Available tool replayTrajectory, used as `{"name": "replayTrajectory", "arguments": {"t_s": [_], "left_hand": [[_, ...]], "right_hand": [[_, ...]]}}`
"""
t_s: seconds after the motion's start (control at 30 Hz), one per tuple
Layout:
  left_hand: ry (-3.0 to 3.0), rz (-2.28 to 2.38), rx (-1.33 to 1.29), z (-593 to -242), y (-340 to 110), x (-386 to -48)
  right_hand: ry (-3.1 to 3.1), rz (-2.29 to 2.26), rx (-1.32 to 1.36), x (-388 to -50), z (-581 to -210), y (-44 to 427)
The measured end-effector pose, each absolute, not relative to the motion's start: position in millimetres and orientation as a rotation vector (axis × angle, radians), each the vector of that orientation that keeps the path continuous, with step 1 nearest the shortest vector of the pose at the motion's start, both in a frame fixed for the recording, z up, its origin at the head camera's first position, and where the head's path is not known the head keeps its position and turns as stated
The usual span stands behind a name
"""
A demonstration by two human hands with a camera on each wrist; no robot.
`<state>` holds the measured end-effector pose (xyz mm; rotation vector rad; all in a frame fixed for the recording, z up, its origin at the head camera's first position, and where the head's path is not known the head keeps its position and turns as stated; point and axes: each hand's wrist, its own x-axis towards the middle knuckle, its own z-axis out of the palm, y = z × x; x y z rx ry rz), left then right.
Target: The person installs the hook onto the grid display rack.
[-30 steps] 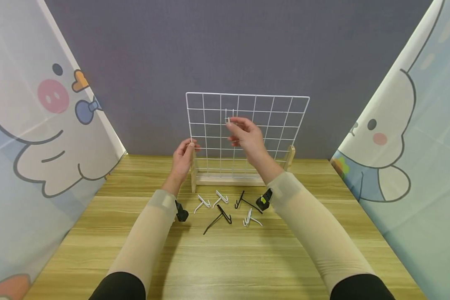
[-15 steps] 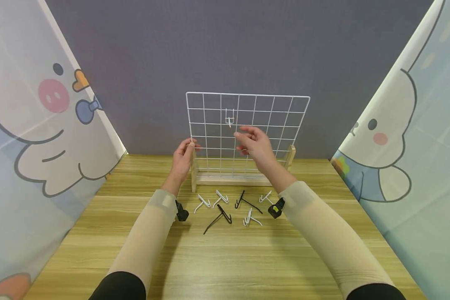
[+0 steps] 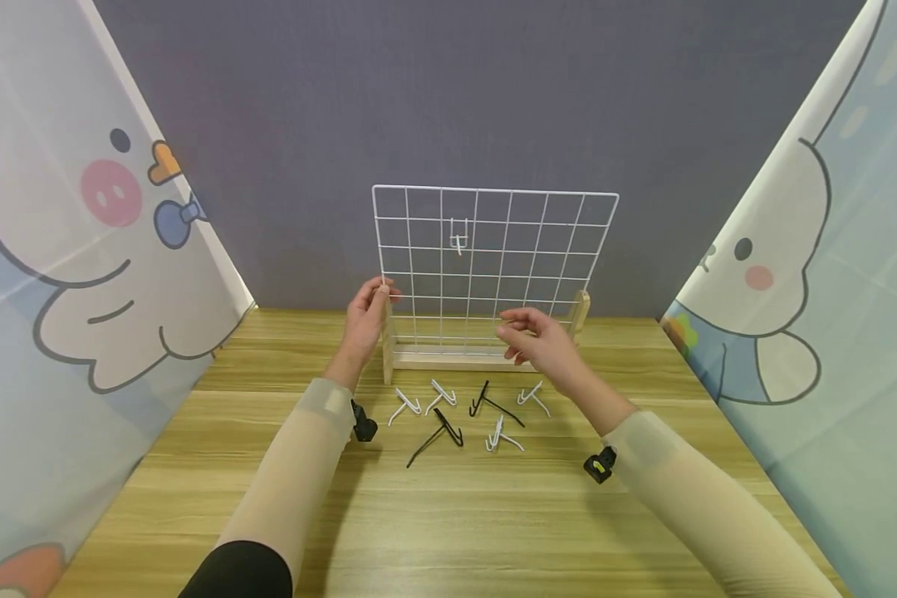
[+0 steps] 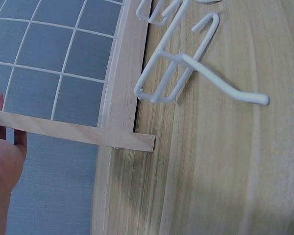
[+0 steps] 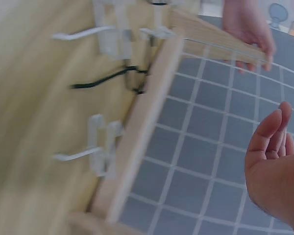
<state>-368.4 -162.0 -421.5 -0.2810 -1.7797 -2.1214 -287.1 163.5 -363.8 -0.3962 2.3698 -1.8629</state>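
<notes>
Upper centre, one white metal hook [image 3: 458, 243] hangs on a white wire grid [image 3: 561, 193]; below, six black or white hooks [image 3: 448, 426] seemingly remain. Left hand [image 3: 365, 317] grips a wooden post [image 4: 54, 129]; right hand [image 3: 541, 340], fingers loose, is empty.

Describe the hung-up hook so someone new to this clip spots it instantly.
At the back of the wooden table stands a white wire grid. Near its top, left of centre, hangs a white hook. It alone is on the grid; the six other hooks lie on the table.
</notes>
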Motion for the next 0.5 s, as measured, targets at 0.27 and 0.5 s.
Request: {"name": "replayTrajectory", "arguments": {"t_s": [0.27,0.5], "left_hand": [[-1.763,-2.133,-0.282,-423.0,-162.5,-369.1],[-1.779,-2.129,-0.270,-423.4,-162.4,-370.8]], "right_hand": [[2.419,-1.783,-0.388,-279.0,-402.8,195.5],[2.419,-1.736,-0.353,-271.9,-422.6,218.2]]}}
